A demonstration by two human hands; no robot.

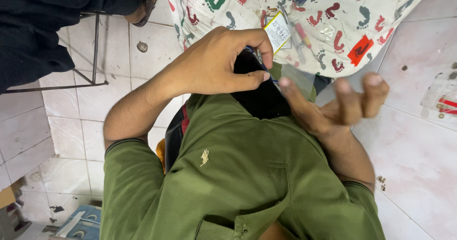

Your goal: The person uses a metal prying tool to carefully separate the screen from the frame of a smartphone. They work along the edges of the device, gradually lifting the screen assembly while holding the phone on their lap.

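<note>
Roughly, by item:
phone: dark slab [262,95], held against the chest of the green shirt [238,173], not lying on any surface; below the near edge of the footprint-patterned cloth [342,26].
long axis: runs from the left hand's fingertips down-right toward the right hand.
left hand: [216,61] closed on the phone's upper end, thumb along one edge, index finger curled over the top corner.
right hand: [338,104] blurred, fingers spread and loose, gripping nothing; just beside the phone's lower right edge, contact unclear.
nearer hand: left, already on it.
on the cloth: white battery-like pack [277,30], red-handled tool [302,35].
other person: dark sleeve [38,26], top left, well apart.
floor: white tiles [414,149].
</note>
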